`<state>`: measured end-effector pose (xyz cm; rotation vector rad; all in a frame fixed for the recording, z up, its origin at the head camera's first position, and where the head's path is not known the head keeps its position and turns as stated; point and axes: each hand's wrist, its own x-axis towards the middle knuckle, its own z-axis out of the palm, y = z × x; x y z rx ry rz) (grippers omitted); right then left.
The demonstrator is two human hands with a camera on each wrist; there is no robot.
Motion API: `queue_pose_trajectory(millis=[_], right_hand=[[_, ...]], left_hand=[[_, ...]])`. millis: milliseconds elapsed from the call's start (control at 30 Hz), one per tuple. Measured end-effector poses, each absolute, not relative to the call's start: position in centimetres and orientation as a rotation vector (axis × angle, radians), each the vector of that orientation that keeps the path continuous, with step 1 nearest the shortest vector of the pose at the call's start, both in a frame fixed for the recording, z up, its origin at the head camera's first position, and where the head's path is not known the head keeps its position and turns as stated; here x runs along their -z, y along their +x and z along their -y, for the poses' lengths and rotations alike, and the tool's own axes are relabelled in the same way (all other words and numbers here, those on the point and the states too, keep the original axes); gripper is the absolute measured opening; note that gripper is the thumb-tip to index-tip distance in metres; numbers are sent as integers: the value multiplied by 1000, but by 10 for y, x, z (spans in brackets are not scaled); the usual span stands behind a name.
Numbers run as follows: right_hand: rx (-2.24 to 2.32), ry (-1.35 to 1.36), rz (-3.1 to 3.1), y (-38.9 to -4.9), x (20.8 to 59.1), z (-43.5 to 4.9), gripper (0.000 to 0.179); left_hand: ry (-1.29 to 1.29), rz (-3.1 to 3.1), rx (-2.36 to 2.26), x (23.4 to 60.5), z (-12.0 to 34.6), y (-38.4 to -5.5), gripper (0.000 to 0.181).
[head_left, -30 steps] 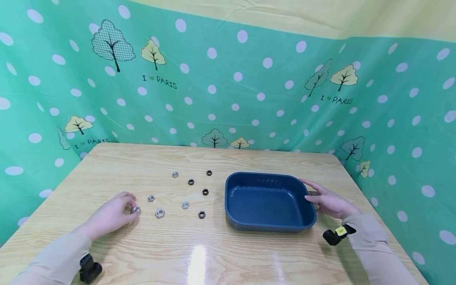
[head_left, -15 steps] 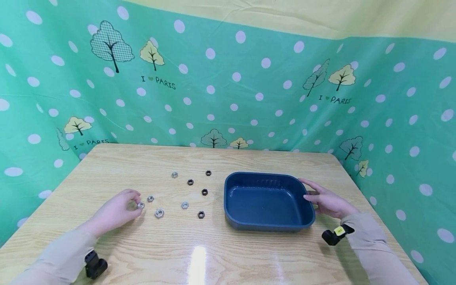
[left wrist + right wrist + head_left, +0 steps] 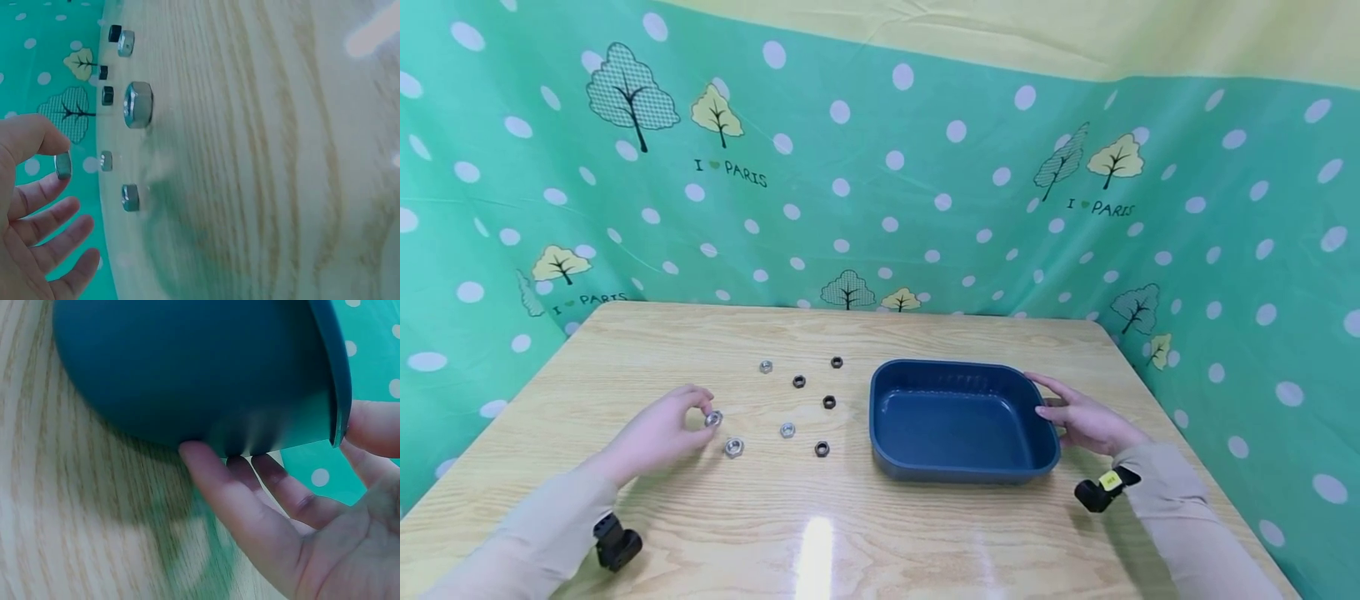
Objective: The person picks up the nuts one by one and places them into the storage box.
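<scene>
Between the thumb and index finger of my left hand [image 3: 662, 435] a silver hex nut [image 3: 63, 165] is pinched, raised off the table, with the other fingers spread. In the head view it overlaps another silver nut [image 3: 130, 197] lying on the wood. Close by lies a larger silver nut [image 3: 733, 447]. My right hand [image 3: 1086, 422] holds the right end of a deep blue plastic bin [image 3: 962, 477], its thumb over the rim and its fingertips against the outer wall. Nothing lies on the visible bin floor.
On the wooden table [image 3: 700, 533], between left hand and bin, lie silver nuts [image 3: 787, 430] and several black nuts [image 3: 822, 449]. More sit farther back, such as a silver nut [image 3: 766, 367]. A green dotted curtain [image 3: 880, 208] hangs behind and beside the table.
My left hand has moved right and slightly away from me with the pinched nut, which now covers a nut lying there in the head view. My right hand stays at the bin.
</scene>
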<state>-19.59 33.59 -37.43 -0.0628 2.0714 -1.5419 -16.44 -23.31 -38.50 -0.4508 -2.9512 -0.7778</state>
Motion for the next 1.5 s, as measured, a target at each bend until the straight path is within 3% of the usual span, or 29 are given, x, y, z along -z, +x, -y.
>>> queue_pose_trajectory(millis=[1500], right_hand=[[1549, -63, -2090, -193, 377, -336, 67]], left_hand=[[-788, 2807, 839, 323, 102, -211, 11]])
